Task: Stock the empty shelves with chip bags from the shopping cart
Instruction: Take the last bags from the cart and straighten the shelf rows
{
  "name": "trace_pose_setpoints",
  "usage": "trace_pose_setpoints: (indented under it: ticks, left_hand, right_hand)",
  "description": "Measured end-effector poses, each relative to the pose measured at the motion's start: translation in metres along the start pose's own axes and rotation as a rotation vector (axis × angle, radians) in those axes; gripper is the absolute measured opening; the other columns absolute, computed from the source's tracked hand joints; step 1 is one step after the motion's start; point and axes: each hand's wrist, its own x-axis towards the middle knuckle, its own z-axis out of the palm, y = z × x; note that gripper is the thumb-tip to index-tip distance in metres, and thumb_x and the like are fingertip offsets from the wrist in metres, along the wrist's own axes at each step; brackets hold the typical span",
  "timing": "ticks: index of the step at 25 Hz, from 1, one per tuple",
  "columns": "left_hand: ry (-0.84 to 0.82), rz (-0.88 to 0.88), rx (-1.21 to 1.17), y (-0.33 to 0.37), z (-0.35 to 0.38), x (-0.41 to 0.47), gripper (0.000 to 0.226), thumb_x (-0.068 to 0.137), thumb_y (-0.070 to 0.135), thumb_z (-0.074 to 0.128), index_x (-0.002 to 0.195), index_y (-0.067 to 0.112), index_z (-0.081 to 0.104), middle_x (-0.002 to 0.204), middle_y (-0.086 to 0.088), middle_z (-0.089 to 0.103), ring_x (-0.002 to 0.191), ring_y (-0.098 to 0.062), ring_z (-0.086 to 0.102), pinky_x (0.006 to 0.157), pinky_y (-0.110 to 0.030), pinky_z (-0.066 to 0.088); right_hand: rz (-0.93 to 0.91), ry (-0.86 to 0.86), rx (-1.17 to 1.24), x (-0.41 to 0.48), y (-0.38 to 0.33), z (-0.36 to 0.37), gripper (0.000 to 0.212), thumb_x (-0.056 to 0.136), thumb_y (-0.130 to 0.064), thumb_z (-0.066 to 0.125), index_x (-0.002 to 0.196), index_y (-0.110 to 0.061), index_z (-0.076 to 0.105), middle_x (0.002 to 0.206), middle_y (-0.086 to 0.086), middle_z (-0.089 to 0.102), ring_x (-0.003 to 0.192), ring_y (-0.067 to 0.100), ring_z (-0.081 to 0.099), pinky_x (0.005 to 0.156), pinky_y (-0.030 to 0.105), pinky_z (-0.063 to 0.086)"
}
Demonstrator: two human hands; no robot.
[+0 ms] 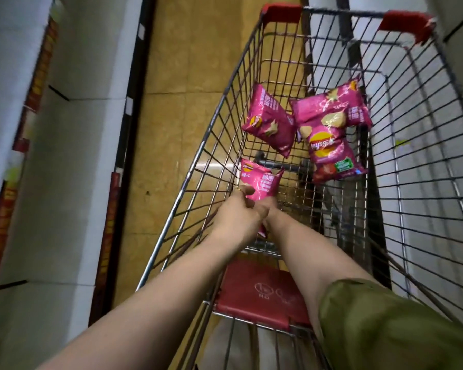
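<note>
my left hand point(238, 212), a ring on one finger, curls its fingers round a pink lay's chip bag point(261, 182) near the handle end of the shopping cart point(214, 124), close to its left wall. my right hand point(269, 208) meets the bag from the other side, tucked behind the left one, so i cannot tell how its fingers lie. the held bag's long axis runs away from me along the cart's length, its bottom edge showing between my wrists. the left hand is nearer the white shelves point(91, 76), which stand left of the cart across a strip of tiled floor point(182, 102); the lift likely goes up and leftward. three more pink bags lie toward the cart's far end: a second bag point(267, 121) at the left wall, a third bag point(331, 108) toward the right wall, and a fourth bag point(331, 156) overlapping it. a red seat flap point(259, 292) sits at the handle end.
</note>
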Motion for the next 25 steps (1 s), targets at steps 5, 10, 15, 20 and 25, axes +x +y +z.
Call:
trace_pose_setpoints:
  ticks: [5, 10, 15, 20, 25]
  left_hand:
    - [0.002, -0.038, -0.016, -0.005, -0.003, 0.002, 0.044, 0.09, 0.018, 0.059, 0.131, 0.011, 0.046, 0.117, -0.013, 0.062, 0.1, -0.027, 0.06, 0.091, -0.037, 0.049]
    - [-0.005, 0.047, -0.059, 0.012, -0.004, -0.018, 0.052, 0.091, 0.029, 0.059, 0.136, 0.011, 0.041, 0.128, -0.007, 0.057, 0.11, -0.018, 0.055, 0.1, -0.032, 0.043]
    - [-0.221, 0.212, -0.361, 0.045, 0.012, -0.044, 0.066, 0.077, 0.058, 0.064, 0.132, 0.032, 0.04, 0.119, 0.014, 0.061, 0.11, -0.003, 0.058, 0.097, -0.018, 0.042]
    - [-0.292, 0.21, -0.786, 0.063, 0.003, -0.046, 0.086, 0.052, 0.059, 0.081, 0.124, 0.02, 0.055, 0.118, -0.008, 0.067, 0.109, -0.025, 0.064, 0.096, -0.049, 0.048]
    - [-0.283, 0.068, -1.056, 0.066, -0.002, -0.047, 0.059, 0.071, 0.023, 0.072, 0.126, 0.01, 0.054, 0.114, -0.014, 0.067, 0.1, -0.03, 0.064, 0.084, -0.046, 0.055]
  right_hand:
    - [-0.145, 0.158, -0.142, -0.072, -0.037, -0.016, 0.05, 0.069, -0.005, 0.077, 0.115, -0.006, 0.057, 0.109, 0.009, 0.065, 0.098, 0.027, 0.063, 0.088, 0.037, 0.051]
    - [-0.38, 0.273, -0.401, -0.17, -0.083, -0.064, 0.075, 0.071, -0.028, 0.08, 0.125, -0.006, 0.033, 0.112, 0.004, 0.053, 0.104, 0.024, 0.056, 0.082, 0.031, 0.046]
    - [-0.683, 0.359, -0.69, -0.254, -0.094, -0.067, 0.083, 0.074, -0.03, 0.075, 0.135, -0.017, 0.021, 0.128, 0.007, 0.047, 0.116, 0.026, 0.051, 0.097, 0.042, 0.046]
    - [-0.99, 0.173, -0.794, -0.316, -0.097, -0.077, 0.068, 0.078, -0.035, 0.053, 0.143, -0.022, 0.038, 0.135, -0.005, 0.041, 0.127, 0.01, 0.036, 0.11, 0.023, 0.03]
    - [-1.114, 0.035, -0.454, -0.328, -0.099, -0.099, 0.029, 0.085, -0.003, 0.054, 0.109, -0.01, 0.069, 0.115, -0.004, 0.064, 0.107, -0.006, 0.055, 0.093, 0.005, 0.038]
